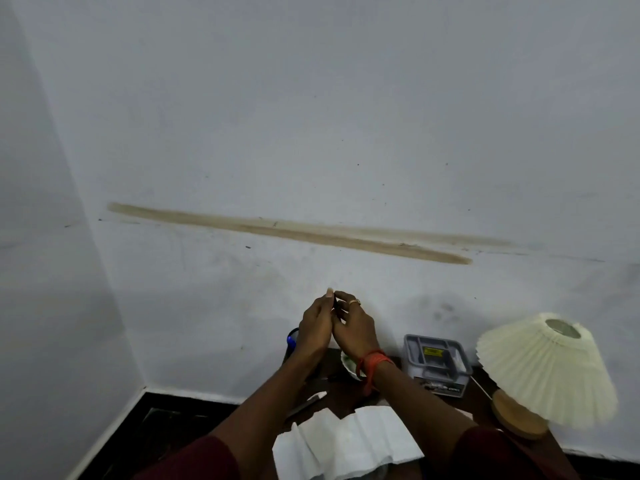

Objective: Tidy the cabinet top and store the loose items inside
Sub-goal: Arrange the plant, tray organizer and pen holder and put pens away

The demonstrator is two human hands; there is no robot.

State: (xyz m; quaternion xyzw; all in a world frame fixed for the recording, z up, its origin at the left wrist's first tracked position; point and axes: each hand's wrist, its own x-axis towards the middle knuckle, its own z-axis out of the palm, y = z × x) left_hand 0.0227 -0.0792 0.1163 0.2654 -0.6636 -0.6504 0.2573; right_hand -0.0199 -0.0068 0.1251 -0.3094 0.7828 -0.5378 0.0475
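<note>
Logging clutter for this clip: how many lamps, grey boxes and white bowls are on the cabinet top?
Lamp: 1
Grey box: 1
White bowl: 1
Total: 3

The wall [311, 133] is matt painted plaster, scuffed, with a dull brown streak [294, 232] across it. At right, the shade [540, 368] is pleated cream stuff, paper or cloth, on a pale, smooth wooden base [516, 419]. The box [436, 363] is grey plastic with a clear, shiny lid. The paper [349, 441] nearest is white, thin and creased. The cabinet top [341, 393] looks dark, polished wood; the floor [156, 431] at left is dark and glossy. The ring [354, 301] is gold-coloured metal, the band [372, 363] orange thread, the sleeves [207, 459] maroon cloth.
</note>
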